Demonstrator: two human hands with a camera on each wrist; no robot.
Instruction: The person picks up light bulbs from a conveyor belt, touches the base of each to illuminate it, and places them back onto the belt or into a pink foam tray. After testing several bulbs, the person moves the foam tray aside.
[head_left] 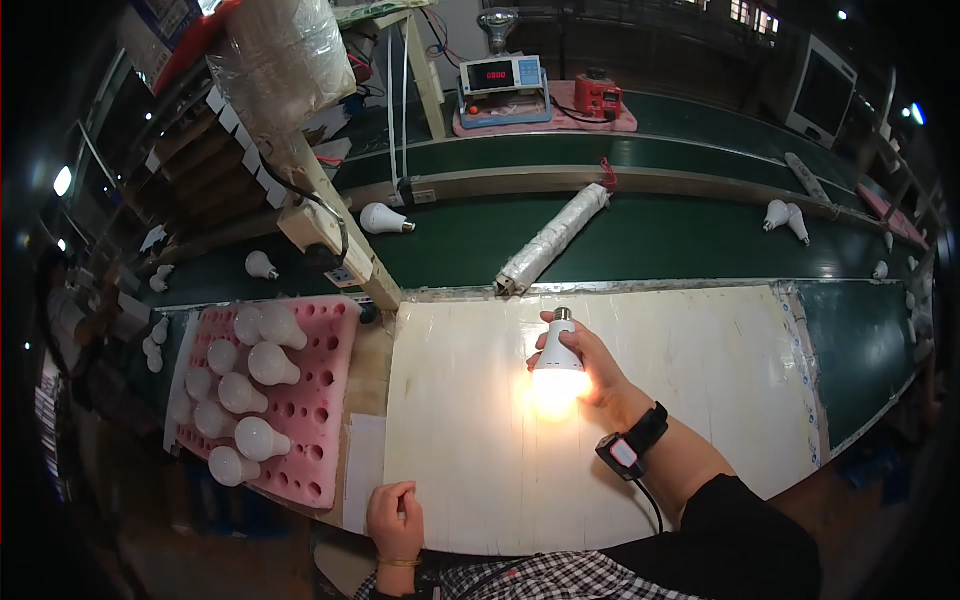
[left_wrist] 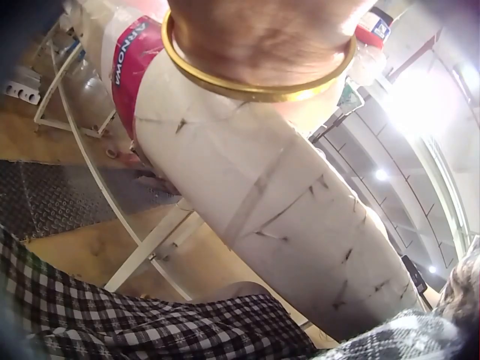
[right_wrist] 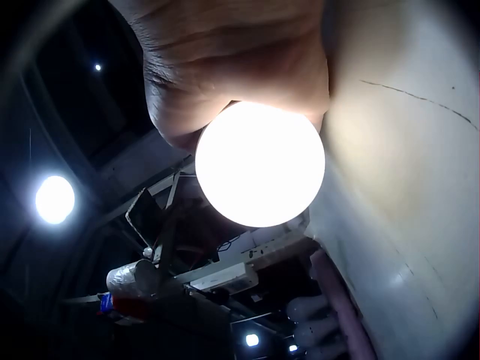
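My right hand (head_left: 592, 365) grips a light bulb (head_left: 560, 352) by its white body over the pale work board (head_left: 470, 400). Its metal screw cap points away from me, and its dome glows warm towards me. In the right wrist view the lit dome (right_wrist: 260, 165) is a bright white disc below the hand (right_wrist: 240, 67). At the board's near left edge rests my left hand (head_left: 397, 520), fingers loosely curled, with no object visible in it. The left wrist view shows a gold bangle (left_wrist: 259, 94) on that wrist; the fingers are hidden there.
On the left, a pink foam tray (head_left: 320, 400) carries several white bulbs (head_left: 262, 438). A wooden post (head_left: 335, 240) with a socket stands behind it. Across the green conveyor belt (head_left: 660, 235) lies a wrapped bar (head_left: 553, 240). A meter (head_left: 500, 75) with a red display sits at the back.
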